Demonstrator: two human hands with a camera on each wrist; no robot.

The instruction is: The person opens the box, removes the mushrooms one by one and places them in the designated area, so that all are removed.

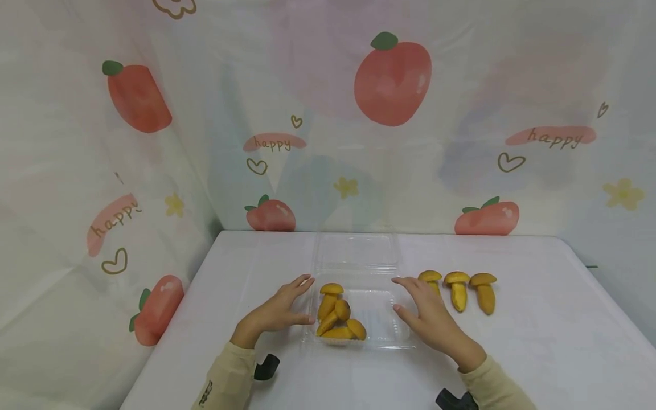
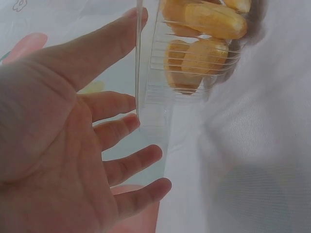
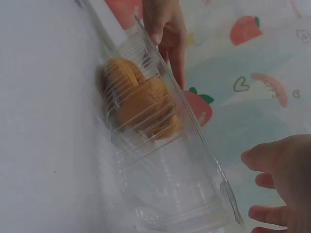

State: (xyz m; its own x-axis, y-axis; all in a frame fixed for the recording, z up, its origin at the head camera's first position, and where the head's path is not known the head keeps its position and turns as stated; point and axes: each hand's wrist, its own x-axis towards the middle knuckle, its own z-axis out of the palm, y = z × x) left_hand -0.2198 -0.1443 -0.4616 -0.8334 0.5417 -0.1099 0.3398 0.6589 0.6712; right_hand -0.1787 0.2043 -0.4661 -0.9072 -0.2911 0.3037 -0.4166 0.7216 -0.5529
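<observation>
Open clear clamshell box (image 1: pixel 378 316) between left grip (image 1: pixel 277 310) and right grip (image 1: pixel 435 319); three yellow mushrooms (image 1: pixel 335 316) inside, nearer left grip
Left grip spread at rim, contact unclear; right grip spread, empty, just beside opposite rim; box probably light, thin, bendy, slick; hold gently by both side rims; three loose mushrooms (image 1: pixel 458 293) right of right grip, nearest stem partly hidden behind it; lid (image 1: pixel 356 251) edges faint; right grip cropped in right wrist view

Glossy clear plastic on the container (image 1: pixel 378 316), walls finely ribbed and catching the light! Smooth, faintly shiny mushrooms (image 1: pixel 458 293) here, a smooth, mostly matt surface (image 1: pixel 538 341), a creased, cloth-like backdrop (image 1: pixel 312 62).
</observation>
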